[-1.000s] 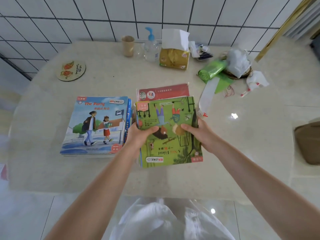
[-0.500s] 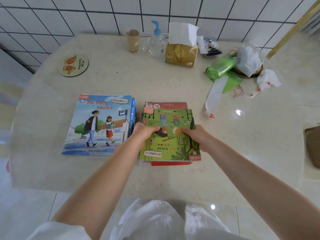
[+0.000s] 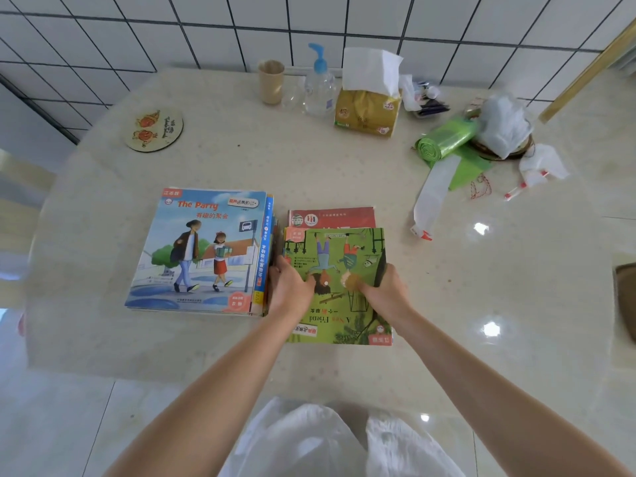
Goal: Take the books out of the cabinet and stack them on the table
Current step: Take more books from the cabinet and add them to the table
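Green-covered book [image 3: 339, 287], long axis running away from me, lay gripped at its side edges between my left hand [image 3: 289, 287] and right hand [image 3: 382, 292].

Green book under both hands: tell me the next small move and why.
Probably let go and draw both hands back. The green book already lies flat on the red book, beside the blue-covered stack on the table. The left hand and right hand grip its side edges, thumbs on the cover. It sits nearer than the red book, so a slight push away first could square them.
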Tool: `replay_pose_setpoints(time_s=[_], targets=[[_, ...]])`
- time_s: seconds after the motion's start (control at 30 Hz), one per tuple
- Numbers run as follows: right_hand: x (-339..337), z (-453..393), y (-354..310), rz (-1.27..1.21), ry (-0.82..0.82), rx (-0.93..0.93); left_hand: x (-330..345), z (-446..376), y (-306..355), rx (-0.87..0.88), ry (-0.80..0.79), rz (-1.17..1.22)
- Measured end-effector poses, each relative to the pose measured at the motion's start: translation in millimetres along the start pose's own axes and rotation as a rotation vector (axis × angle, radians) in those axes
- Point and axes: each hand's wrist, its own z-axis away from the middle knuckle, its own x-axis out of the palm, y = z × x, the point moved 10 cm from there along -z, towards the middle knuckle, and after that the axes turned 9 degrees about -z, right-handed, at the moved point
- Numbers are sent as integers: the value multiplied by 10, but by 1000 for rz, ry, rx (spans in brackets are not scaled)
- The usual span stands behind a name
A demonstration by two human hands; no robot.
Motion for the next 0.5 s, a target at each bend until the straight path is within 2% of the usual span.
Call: replay_pose_setpoints(time_s=[0.17,0.33,0.5], targets=[[-157,74,-160,78,27,-115,70,76,20,107,-43,-87],[-16,322,-181,217,-89,-267,155,257,12,236,44,-227],[-110,497,-119,237,-66,-360,150,450,62,305,69,-344]])
